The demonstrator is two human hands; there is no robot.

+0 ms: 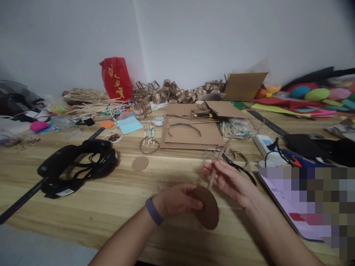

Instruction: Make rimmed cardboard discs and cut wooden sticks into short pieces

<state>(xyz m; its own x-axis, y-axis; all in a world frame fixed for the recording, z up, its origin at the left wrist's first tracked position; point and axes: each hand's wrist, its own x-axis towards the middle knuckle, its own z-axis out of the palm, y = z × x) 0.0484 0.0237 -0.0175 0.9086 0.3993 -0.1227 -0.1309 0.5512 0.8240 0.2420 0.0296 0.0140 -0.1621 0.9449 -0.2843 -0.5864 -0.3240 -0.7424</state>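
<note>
Pinched between the thumb and fingers of my left hand [179,202] is a round cardboard disc [207,210], tilted up off the table. My right hand [229,181] grips a thin cardboard strip [213,178], whose lower end reaches the upper edge of the disc. Whether strip and disc are joined there I cannot tell. Another cardboard disc [140,163] lies flat to the left. Behind it rests a cardboard ring [149,145] with several small sticks beside it. A curved strip [184,125] lies on the cardboard sheets [191,138].
A black head-mounted device [79,162] lies at left, a purple tablet [283,207] at right. Scissors and strips sit beyond my right hand. A red bag [115,78], small woven baskets [166,92] and a cardboard box [245,85] line the wall.
</note>
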